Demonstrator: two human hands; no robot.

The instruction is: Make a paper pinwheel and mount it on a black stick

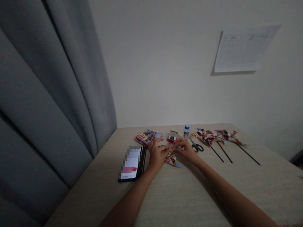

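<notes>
My left hand [156,154] and my right hand [186,150] meet over a folded paper pinwheel [172,158] with a colourful print, and both pinch its upper part between their fingers. Its centre is hidden by my fingers. A small red box [172,137] lies just beyond them. To the right are a white glue bottle with a blue cap [186,132] and black-handled scissors [196,145]. Two or more pinwheels on black sticks [208,137] lie further right. Near my left hand are a printed paper pack [148,137] and thin dark sticks [143,162].
A phone [130,164] with a pixelated screen lies left of the sticks on a beige fabric-textured table [187,195]. A grey curtain [47,94] hangs along the left side. A ruled sheet [241,49] is fixed to the white wall behind.
</notes>
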